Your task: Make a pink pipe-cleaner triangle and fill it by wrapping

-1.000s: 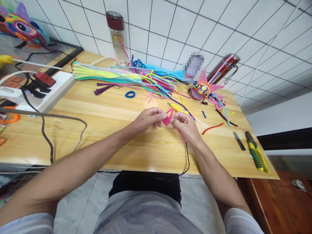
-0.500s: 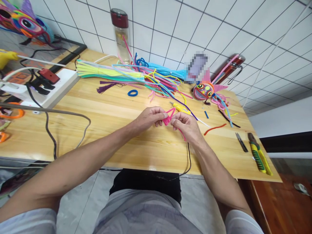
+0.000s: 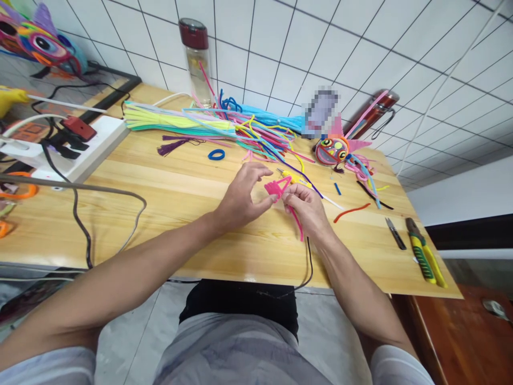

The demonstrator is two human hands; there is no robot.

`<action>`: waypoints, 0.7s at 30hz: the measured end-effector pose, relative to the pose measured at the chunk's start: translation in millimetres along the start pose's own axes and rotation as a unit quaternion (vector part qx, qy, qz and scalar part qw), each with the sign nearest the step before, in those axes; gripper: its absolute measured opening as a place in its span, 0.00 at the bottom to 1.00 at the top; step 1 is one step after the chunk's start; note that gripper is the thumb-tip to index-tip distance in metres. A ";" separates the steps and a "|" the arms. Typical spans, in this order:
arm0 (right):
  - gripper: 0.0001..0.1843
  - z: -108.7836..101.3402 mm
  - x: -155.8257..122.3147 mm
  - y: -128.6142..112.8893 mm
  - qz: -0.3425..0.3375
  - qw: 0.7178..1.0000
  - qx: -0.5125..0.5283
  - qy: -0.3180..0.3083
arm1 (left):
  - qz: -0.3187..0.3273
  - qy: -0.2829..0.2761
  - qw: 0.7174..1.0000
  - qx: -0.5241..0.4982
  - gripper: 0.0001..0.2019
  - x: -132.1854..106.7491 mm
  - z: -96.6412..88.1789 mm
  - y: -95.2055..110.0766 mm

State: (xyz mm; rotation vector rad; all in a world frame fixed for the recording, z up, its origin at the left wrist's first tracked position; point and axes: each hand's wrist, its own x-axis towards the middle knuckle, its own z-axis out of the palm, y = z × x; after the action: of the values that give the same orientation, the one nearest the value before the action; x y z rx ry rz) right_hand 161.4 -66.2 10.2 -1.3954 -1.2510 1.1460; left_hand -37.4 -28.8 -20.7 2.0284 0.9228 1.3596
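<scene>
Over the wooden table (image 3: 224,251), my right hand (image 3: 306,208) pinches a bent pink pipe cleaner (image 3: 274,188). Its folded part points left between my hands, and a loose tail hangs below my right fingers. My left hand (image 3: 246,195) is open beside the folds, thumb and fingers spread apart; the thumb tip is close to the pink piece, and I cannot tell if it touches. Just behind my right hand lies a yellow glue gun (image 3: 298,179), partly hidden.
Bundled pipe cleaners (image 3: 180,120) lie along the back by a bottle (image 3: 196,69). A small fish-like figure (image 3: 332,151) sits back right. Small scissors (image 3: 396,234) and pliers (image 3: 422,254) lie at the right. A power strip (image 3: 90,149) and cables occupy the left.
My left hand has let go of the pink pipe cleaner and opened, its fingers lifting away to the left. My right hand keeps its pinch in nearly the same place.
</scene>
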 end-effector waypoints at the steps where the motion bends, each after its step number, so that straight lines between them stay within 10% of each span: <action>1: 0.08 0.5 0.1 0.1 0.000 1.000 0.005 0.005 | 0.052 0.007 0.998 0.045 0.21 -2.2 1.3 1.1; 21: 0.15 8.9 -8.9 -2.0 -0.033 0.998 0.036 -0.047 | 0.136 -0.020 0.971 0.196 0.09 -5.3 6.3 1.8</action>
State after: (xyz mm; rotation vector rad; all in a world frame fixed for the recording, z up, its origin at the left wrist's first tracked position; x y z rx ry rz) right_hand 151.8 -74.5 11.4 -1.2496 -1.2988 1.2105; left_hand -32.5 -34.4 -24.6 2.5505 0.9855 1.3490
